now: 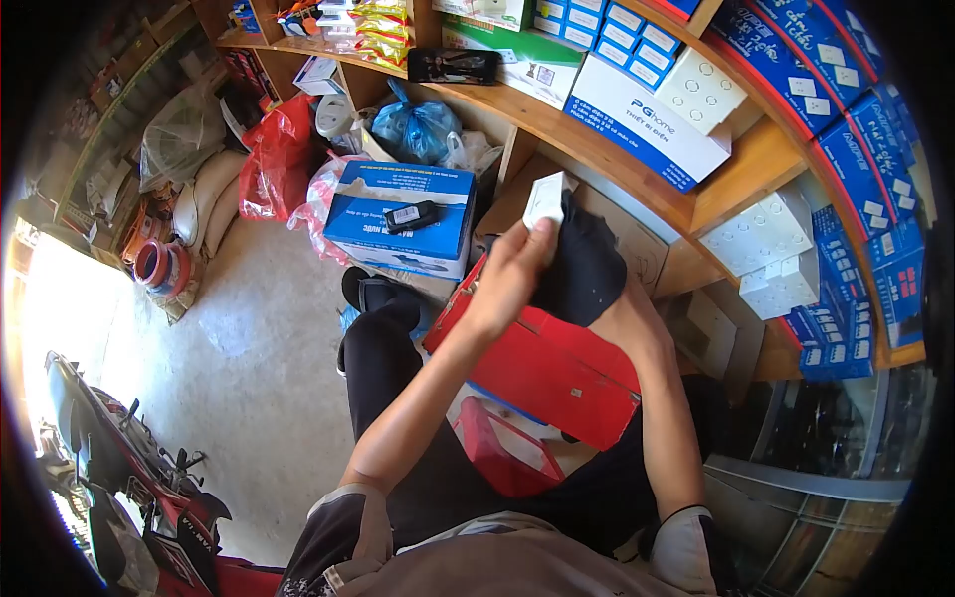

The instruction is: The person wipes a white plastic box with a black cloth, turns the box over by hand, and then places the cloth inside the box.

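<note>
My left hand [512, 264] is closed on a small white box [545, 199], its thumb pressed on the near face. A black cloth [585, 264] lies against the box's right side and hangs down beside my left hand. My right hand [619, 303] is at the cloth's lower right edge and holds it; the cloth covers its fingers. Below both hands, a red cardboard box [557, 373] lies between my legs, with a red and white package [505, 448] nearer to me.
A blue carton [403, 214] with a black device [411, 217] on top stands ahead to the left. Wooden shelves [637, 189] filled with boxes curve around the front and right. Bags [277, 159] sit along the far left. A motorbike [139, 478] stands at lower left.
</note>
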### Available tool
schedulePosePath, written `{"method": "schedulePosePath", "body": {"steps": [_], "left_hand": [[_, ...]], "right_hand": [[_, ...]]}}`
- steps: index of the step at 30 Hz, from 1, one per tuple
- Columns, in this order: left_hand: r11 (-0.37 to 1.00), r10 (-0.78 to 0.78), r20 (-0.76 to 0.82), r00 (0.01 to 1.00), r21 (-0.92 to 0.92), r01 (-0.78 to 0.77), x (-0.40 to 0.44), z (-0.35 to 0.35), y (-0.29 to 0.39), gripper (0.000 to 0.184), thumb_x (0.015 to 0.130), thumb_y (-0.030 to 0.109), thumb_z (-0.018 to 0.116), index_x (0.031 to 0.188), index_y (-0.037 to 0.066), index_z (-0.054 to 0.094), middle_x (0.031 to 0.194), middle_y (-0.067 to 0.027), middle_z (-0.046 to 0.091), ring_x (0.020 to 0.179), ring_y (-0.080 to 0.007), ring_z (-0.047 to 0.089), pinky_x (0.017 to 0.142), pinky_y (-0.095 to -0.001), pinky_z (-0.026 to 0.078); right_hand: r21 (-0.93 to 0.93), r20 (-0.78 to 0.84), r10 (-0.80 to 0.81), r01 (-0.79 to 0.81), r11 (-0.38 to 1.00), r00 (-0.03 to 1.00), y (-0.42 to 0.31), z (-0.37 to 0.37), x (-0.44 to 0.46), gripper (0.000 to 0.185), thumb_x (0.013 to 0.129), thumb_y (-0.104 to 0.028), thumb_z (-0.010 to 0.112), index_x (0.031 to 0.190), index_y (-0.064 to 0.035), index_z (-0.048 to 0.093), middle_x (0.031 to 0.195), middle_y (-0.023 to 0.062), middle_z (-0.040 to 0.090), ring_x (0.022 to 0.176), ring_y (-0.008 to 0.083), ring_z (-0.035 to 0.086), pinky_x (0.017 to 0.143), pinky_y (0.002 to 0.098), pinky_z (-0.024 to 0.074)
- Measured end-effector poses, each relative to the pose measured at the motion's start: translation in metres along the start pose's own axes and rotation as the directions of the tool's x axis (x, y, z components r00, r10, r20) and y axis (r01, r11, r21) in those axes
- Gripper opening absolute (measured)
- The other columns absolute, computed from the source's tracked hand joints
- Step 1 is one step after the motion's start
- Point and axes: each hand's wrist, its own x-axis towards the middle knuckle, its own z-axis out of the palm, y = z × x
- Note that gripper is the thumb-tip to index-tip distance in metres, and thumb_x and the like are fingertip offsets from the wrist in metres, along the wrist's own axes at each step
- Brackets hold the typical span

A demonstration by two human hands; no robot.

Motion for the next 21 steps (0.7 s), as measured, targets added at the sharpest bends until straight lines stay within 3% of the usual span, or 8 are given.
{"method": "schedulePosePath", "body": {"steps": [2,5,7,11,13,16,17,21], "left_hand": [[0.975,0.091,0.036,0.995,0.202,-0.096,-0.008,0.01,0.004,0.051,0.107,0.036,0.047,0.135,-0.006,0.047,0.122,-0.0143,0.061,0.112,-0.0125,0.056,0.093,-0.0264,0.045],[0.997,0.047,0.136,0.99,0.058,-0.055,-0.016,0.01,0.024,0.05,0.106,0.032,0.051,0.138,-0.006,0.045,0.129,-0.0174,0.06,0.118,-0.0175,0.056,0.096,-0.0299,0.046],[0.986,0.166,0.139,0.976,0.0,-0.167,-0.016,0.001,0.032,0.037,0.105,0.027,0.054,0.129,-0.002,0.056,0.126,-0.0161,0.063,0.106,-0.0194,0.064,0.09,-0.033,0.05],[0.876,0.483,-0.275,0.831,0.16,-0.456,0.006,-0.041,0.028,0.028,0.104,0.022,0.052,0.099,0.0,0.068,0.109,-0.0128,0.07,0.097,-0.015,0.064,0.088,-0.0334,0.05],[0.959,0.229,-0.126,0.965,-0.14,-0.246,0.016,-0.049,0.024,0.045,0.104,0.039,0.045,0.119,0.002,0.064,0.117,-0.0109,0.068,0.117,-0.0217,0.059,0.103,-0.0397,0.042],[0.938,-0.17,0.188,0.967,-0.27,0.217,0.001,-0.035,0.01,0.063,0.103,0.054,0.042,0.135,0.002,0.056,0.116,-0.0126,0.07,0.104,-0.0258,0.068,0.093,-0.0353,0.053],[0.736,-0.132,0.422,0.897,-0.564,0.374,0.006,-0.054,-0.02,0.066,0.101,0.054,0.046,0.139,0.001,0.052,0.116,-0.015,0.07,0.103,-0.0267,0.07,0.087,-0.0384,0.058],[0.685,-0.025,0.538,0.843,-0.605,0.406,-0.003,-0.031,-0.023,0.06,0.1,0.049,0.049,0.136,0.001,0.053,0.123,-0.0171,0.065,0.106,-0.027,0.069,0.084,-0.0436,0.06]], "right_hand": [[-0.015,-0.093,-0.06,0.059,0.998,0.994,-0.007,0.0,-0.002,0.047,0.083,-0.013,0.068,0.126,-0.0004,0.053,0.111,0.0242,0.063,0.104,0.0425,0.062,0.084,0.0445,0.0517],[-0.024,-0.067,0.193,-0.195,0.981,0.979,-0.001,-0.009,-0.012,0.045,0.085,-0.009,0.065,0.127,0.0009,0.054,0.111,0.0253,0.064,0.103,0.0434,0.062,0.082,0.0463,0.0525],[-0.27,-0.272,-0.107,0.031,0.962,0.956,0.01,-0.012,-0.011,0.047,0.086,-0.008,0.064,0.131,0.0012,0.053,0.115,0.0256,0.063,0.103,0.044,0.063,0.083,0.0465,0.0533],[-0.079,-0.26,-0.116,0.099,0.992,0.959,0.016,-0.041,-0.015,0.042,0.095,-0.009,0.059,0.134,0.0025,0.054,0.13,0.0232,0.061,0.117,0.0357,0.062,0.095,0.0376,0.0502],[-0.163,-0.199,-0.128,0.096,0.982,0.972,0.007,-0.048,-0.021,0.038,0.098,-0.008,0.053,0.135,0.0038,0.054,0.131,0.0207,0.062,0.117,0.0319,0.063,0.098,0.0347,0.0478],[-0.086,-0.189,-0.16,0.145,0.986,0.969,0.006,-0.038,-0.018,0.033,0.096,-0.004,0.053,0.128,0.0033,0.059,0.129,0.0198,0.063,0.114,0.0329,0.064,0.097,0.0347,0.0492],[-0.156,-0.215,-0.267,0.236,0.959,0.939,0.018,-0.036,-0.016,0.03,0.089,0.003,0.059,0.118,0.0028,0.065,0.126,0.0198,0.065,0.107,0.0327,0.066,0.091,0.0341,0.0524],[-0.227,-0.298,-0.241,0.176,0.958,0.924,0.026,-0.03,-0.012,0.027,0.081,0.008,0.064,0.107,0.0021,0.07,0.11,0.0166,0.071,0.093,0.0307,0.07,0.082,0.0333,0.0558]]}}
